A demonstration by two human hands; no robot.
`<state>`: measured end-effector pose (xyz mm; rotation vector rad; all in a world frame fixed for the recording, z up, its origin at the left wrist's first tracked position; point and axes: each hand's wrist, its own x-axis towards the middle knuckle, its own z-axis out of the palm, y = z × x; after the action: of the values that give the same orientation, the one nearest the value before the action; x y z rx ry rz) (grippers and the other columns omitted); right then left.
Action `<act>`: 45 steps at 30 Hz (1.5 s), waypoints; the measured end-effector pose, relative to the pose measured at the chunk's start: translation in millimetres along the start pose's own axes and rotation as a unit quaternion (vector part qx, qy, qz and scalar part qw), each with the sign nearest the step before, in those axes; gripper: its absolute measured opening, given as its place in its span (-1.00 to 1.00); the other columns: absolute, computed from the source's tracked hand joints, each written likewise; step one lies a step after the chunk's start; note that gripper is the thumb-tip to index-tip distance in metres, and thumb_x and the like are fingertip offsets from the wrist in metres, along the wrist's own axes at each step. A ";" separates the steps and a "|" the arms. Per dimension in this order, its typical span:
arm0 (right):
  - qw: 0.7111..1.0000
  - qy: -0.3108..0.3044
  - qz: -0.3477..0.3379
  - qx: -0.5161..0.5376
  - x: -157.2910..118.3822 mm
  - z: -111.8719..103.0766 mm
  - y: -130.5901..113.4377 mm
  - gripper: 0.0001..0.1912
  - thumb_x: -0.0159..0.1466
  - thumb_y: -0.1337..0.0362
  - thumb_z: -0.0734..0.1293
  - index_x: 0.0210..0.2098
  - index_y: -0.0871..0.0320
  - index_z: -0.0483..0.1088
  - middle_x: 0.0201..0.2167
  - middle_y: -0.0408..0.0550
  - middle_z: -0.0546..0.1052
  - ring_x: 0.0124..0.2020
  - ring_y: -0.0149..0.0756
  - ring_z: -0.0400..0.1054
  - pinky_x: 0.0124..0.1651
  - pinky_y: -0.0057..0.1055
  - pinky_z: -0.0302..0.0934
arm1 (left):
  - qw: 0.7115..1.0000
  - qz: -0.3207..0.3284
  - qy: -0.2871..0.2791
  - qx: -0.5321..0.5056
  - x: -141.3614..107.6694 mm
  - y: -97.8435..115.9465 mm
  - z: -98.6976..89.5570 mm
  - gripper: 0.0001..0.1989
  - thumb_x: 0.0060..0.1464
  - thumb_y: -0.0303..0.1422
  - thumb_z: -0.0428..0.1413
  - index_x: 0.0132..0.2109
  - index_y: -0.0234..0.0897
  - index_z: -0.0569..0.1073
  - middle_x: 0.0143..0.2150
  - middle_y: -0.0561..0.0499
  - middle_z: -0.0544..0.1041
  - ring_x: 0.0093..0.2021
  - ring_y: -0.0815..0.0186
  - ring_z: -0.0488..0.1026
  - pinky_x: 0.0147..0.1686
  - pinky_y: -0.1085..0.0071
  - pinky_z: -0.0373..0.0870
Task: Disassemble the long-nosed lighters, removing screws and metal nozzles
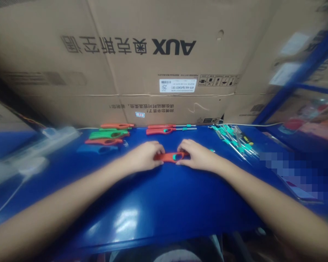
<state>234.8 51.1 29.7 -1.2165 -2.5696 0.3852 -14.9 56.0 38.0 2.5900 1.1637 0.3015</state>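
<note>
bare forearms (71,200) are spanning the table (166,203); left hand (146,156) and right hand (199,155) are gripping an orange handle (168,157) mid-table, fingers closed around opposite ends. a teal tip (212,150) is showing beyond the right hand; whether it is joining the handle, i cannot tell. two red handles (156,131) behind are already carrying rods; four rodless handles (106,135) at left and loose rods (232,141) at right are seemingly awaiting work. clear room is stretching nearward; cardboard (142,76) is walling the back.

"AUX" (174,47) and "奥克斯空调" (104,45) are printed upside down in big black print on the brown cardboard (142,67), and "KFR" can be read on the white label (177,86) stuck below.
</note>
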 end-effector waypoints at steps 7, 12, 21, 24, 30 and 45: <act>0.993 -0.107 0.040 0.007 -15.0 -21.2 -34.2 -0.68 0.18 0.25 0.51 -0.21 0.15 0.31 -0.19 -0.06 0.42 -0.18 -0.24 0.28 -0.19 -0.39 0.13 | 0.997 -0.012 -0.056 0.053 -14.3 37.6 -1.7 -0.78 0.03 -0.51 0.18 -0.12 -0.30 0.44 -0.12 -0.10 0.49 -0.13 0.14 0.47 -0.19 0.30 0.40; 0.989 -0.125 0.072 -0.011 -20.9 -20.3 -45.2 -0.66 0.17 0.20 0.52 -0.22 0.17 0.32 -0.22 -0.05 0.42 -0.23 -0.25 0.29 -0.24 -0.41 0.11 | 0.995 -0.006 -0.058 0.081 -19.5 49.1 4.1 -0.84 0.12 -0.48 0.12 -0.11 -0.32 0.40 -0.10 -0.15 0.45 -0.10 0.09 0.43 -0.13 0.23 0.39; 0.984 -0.142 0.081 -0.068 -22.2 -18.8 -53.6 -0.67 0.14 0.15 0.53 -0.33 0.16 0.33 -0.31 -0.08 0.43 -0.35 -0.28 0.29 -0.35 -0.39 0.03 | 0.991 -0.028 -0.088 0.099 -18.8 62.7 5.4 -0.89 0.16 -0.47 0.11 -0.14 -0.35 0.40 -0.11 -0.18 0.45 -0.11 0.09 0.45 -0.11 0.21 0.43; 0.984 -0.141 0.072 -0.077 -23.0 -19.1 -53.5 -0.68 0.15 0.17 0.53 -0.33 0.16 0.33 -0.30 -0.08 0.43 -0.33 -0.26 0.31 -0.34 -0.38 0.04 | 0.990 -0.027 -0.094 0.104 -17.9 64.3 4.2 -0.89 0.16 -0.46 0.11 -0.14 -0.35 0.41 -0.10 -0.18 0.46 -0.12 0.09 0.45 -0.12 0.22 0.44; 0.986 -0.140 0.049 -0.074 -26.7 -16.6 -56.1 -0.70 0.18 0.20 0.51 -0.29 0.18 0.33 -0.26 -0.03 0.43 -0.26 -0.22 0.32 -0.26 -0.36 0.11 | 0.990 -0.030 -0.092 0.101 -20.0 65.2 4.1 -0.87 0.10 -0.43 0.14 -0.17 -0.34 0.43 -0.13 -0.17 0.47 -0.17 0.10 0.47 -0.18 0.24 0.45; 0.983 -0.154 0.068 -0.076 -29.2 -15.6 -61.3 -0.70 0.17 0.18 0.51 -0.32 0.17 0.34 -0.26 0.01 0.46 -0.25 -0.15 0.36 -0.28 -0.33 0.11 | 0.993 -0.003 -0.079 0.088 -23.3 62.6 7.8 -0.92 0.05 -0.45 0.11 -0.25 -0.31 0.41 -0.20 -0.17 0.48 -0.23 0.07 0.48 -0.26 0.21 0.42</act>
<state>214.7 -7.3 61.9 -1.4973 -2.8270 0.4421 15.8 -2.6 50.3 2.7002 1.1892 -0.0098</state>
